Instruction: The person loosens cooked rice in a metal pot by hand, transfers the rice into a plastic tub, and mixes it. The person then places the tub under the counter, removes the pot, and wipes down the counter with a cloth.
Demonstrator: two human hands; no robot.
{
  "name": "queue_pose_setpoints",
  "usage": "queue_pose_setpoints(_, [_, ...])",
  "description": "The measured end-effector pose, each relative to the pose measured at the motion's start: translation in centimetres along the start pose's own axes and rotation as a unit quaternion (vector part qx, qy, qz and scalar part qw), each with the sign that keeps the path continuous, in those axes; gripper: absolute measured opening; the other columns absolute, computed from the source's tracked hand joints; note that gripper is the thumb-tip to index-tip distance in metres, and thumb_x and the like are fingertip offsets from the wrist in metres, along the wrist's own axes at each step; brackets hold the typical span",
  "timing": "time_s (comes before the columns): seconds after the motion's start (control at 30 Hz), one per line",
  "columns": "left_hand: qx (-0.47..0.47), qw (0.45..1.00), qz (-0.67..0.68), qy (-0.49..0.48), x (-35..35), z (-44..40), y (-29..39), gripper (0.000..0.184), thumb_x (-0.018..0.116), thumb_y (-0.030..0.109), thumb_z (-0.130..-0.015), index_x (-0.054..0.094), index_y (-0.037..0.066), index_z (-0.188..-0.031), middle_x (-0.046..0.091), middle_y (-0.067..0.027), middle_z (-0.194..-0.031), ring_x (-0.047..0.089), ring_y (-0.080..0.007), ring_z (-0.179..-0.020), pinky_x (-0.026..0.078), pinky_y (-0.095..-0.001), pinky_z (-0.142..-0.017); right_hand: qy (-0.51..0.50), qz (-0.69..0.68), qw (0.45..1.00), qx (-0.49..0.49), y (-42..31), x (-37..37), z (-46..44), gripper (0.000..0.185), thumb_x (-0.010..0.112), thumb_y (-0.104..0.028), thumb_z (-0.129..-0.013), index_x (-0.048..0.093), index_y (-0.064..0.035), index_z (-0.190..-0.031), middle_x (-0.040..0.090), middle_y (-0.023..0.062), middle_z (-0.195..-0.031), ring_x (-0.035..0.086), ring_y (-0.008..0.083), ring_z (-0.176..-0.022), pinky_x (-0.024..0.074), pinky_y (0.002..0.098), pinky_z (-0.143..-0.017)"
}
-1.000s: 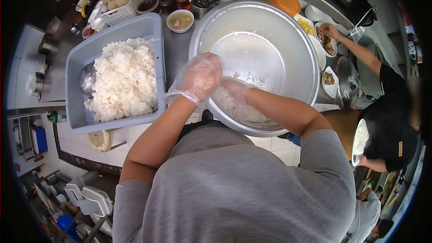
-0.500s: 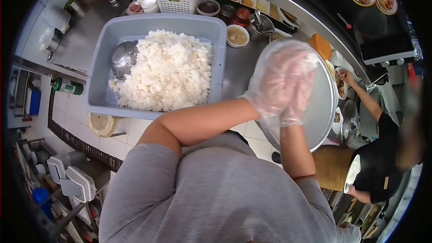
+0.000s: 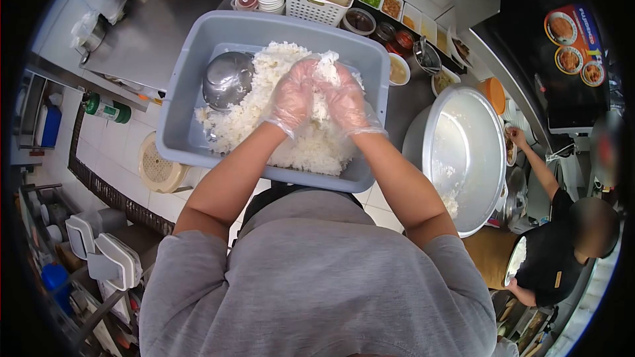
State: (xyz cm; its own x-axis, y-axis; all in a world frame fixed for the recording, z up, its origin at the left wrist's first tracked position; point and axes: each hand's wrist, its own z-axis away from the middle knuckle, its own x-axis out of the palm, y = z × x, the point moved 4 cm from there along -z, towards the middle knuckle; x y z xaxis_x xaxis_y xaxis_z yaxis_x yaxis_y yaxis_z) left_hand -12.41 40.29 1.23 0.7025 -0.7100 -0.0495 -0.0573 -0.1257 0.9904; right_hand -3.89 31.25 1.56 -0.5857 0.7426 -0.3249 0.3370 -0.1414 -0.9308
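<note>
My left hand [image 3: 293, 92] and my right hand [image 3: 344, 98], both in clear plastic gloves, are side by side over the white rice [image 3: 264, 133]. Between their curled fingers they hold a clump of rice [image 3: 326, 69]. The rice fills much of a grey-blue rectangular tub [image 3: 173, 116]. A shiny metal bowl [image 3: 228, 79] rests in the tub's left part. To the right stands a large round metal basin [image 3: 466, 152], with some rice stuck near its lower left wall.
Behind the tub are a white basket [image 3: 317, 10] of bottles, stacked small dishes [image 3: 271, 0] and sauce jars. A soup bowl [image 3: 398, 69] sits between tub and basin. At the right, a co-worker [image 3: 555, 251] holds a plate [image 3: 517, 259] and reaches towards food dishes.
Both my hands have moved left from over the metal basin to over the rice in the tub. The view has shifted, so the tub and basin appear further right.
</note>
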Motion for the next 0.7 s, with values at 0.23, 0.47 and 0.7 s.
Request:
queue_pose_setpoints(0.23, [-0.064, 0.985, -0.151, -0.058, -4.4, -3.1, -1.2, 0.037, 0.051, 0.037, -0.093, 0.065, 0.003, -0.097, 0.065, -0.0147, -0.077, 0.06, -0.0239, -0.072, 0.047, -0.0332, -0.072, -0.065, 0.24, 0.959, 0.136, 0.2, -2.4, -2.9, 0.064, 0.072, -0.042, -0.078, 0.054, 0.003, -0.12, 0.065, 0.0207, -0.103, 0.062, 0.0274, -0.101, 0.0465, 0.0325, -0.089])
queue_pose_setpoints(0.47, [-0.008, 0.966, -0.237, -0.101, -4.5, -4.5, -1.1, 0.026, 0.06, 0.018, -0.088, 0.057, 0.006, -0.112, 0.062, -0.0157, -0.088, 0.057, -0.0302, -0.089, 0.041, -0.0373, -0.084, -0.179, 0.445, 0.877, -0.037, 1.0, 1.0, 3.7, 0.051, 0.065, -0.03, -0.082, 0.052, -0.0006, -0.122, 0.057, 0.0227, -0.113, 0.055, 0.0325, -0.109, 0.0424, 0.0381, -0.096])
queue_pose_setpoints(0.7, [-0.011, 0.964, -0.225, -0.141, -4.0, -5.3, -3.7, 0.031, 0.053, 0.009, -0.09, 0.052, 0.006, -0.121, 0.065, -0.0137, -0.09, 0.06, -0.0168, -0.069, 0.047, -0.03, -0.061, -0.21, 0.274, 0.939, 0.002, 0.6, -1.2, 5.7, 0.033, 0.051, -0.007, -0.083, 0.054, -0.0064, -0.116, 0.06, 0.0226, -0.105, 0.058, 0.0342, -0.101, 0.0457, 0.0407, -0.088])
